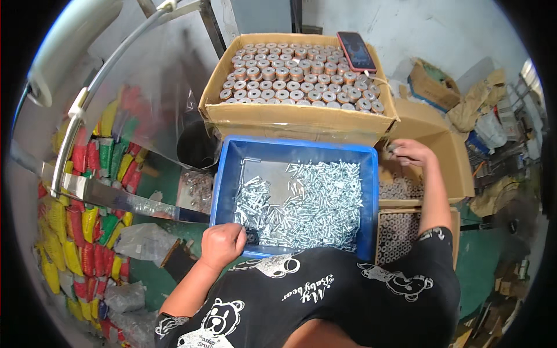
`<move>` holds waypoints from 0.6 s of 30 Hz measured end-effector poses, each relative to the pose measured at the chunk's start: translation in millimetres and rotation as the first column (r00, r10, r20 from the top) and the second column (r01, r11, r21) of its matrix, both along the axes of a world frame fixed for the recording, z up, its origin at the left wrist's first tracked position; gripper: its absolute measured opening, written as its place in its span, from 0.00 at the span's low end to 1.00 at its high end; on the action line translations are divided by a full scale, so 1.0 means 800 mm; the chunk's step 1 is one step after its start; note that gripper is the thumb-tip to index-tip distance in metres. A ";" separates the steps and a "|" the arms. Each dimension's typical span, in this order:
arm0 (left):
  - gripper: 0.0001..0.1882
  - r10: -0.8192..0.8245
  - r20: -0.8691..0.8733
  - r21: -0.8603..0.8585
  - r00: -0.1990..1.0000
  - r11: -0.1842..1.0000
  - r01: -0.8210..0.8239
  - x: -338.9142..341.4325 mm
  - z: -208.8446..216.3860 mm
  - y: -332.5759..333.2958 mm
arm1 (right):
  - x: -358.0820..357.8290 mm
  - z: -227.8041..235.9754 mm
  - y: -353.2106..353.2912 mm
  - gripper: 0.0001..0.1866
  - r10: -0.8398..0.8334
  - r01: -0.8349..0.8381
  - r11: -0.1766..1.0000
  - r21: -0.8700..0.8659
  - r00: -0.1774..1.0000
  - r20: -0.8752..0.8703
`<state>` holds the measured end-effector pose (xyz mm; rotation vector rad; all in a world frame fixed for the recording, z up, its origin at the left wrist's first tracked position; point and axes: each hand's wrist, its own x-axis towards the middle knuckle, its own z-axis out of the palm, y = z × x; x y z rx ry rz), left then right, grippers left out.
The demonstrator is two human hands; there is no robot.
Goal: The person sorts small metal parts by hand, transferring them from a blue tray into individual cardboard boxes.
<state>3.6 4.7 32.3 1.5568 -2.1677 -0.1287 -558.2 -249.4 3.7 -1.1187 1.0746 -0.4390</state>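
Note:
A blue plastic bin (pixel 216 191) in front of me holds a large heap of small silvery metal pins or screws (pixel 325 203). At the bin's near left corner is my left hand (pixel 223 245), curled closed; whatever its fingers hold is hidden. My right hand (pixel 411 153) is raised to the right of the bin, over an open cardboard box (pixel 447 151). Its fingers pinch a small grey piece (pixel 393 147), too small to make out fully. Below that hand, grey round parts (pixel 400 189) lie in the box. A bent metal rod (pixel 249 160) rests inside the bin's far left corner.
Beyond the bin stands a cardboard box (pixel 301 116) with rows of ring-ended cylinders; a phone (pixel 355 52) lies on its far right corner. Another box (pixel 455 232) of upright tubes sits at the near right. A metal bar (pixel 133 200) and colourful bagged goods (pixel 93 220) are left.

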 end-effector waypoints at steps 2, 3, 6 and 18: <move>0.10 0.002 -0.007 0.007 1.000 1.000 -0.002 -0.001 0.000 -0.002 | 0.021 0.095 0.027 0.16 -0.041 0.032 0.969 -0.245 0.999 -0.031; 0.10 -0.001 -0.034 -0.005 0.999 1.000 0.001 0.000 -0.003 -0.002 | 0.045 0.140 0.044 0.16 -0.072 0.050 0.889 -0.455 0.997 -0.032; 0.12 -0.002 -0.040 0.008 0.999 1.000 0.003 0.010 -0.012 0.005 | 0.230 0.232 0.026 0.18 -0.156 -0.058 0.752 -0.657 0.952 -0.263; 0.12 -0.075 -0.228 -0.044 0.971 0.997 0.067 0.016 -0.023 0.006 | 0.403 0.133 -0.154 0.29 -0.439 -0.662 0.452 -0.597 0.418 -0.796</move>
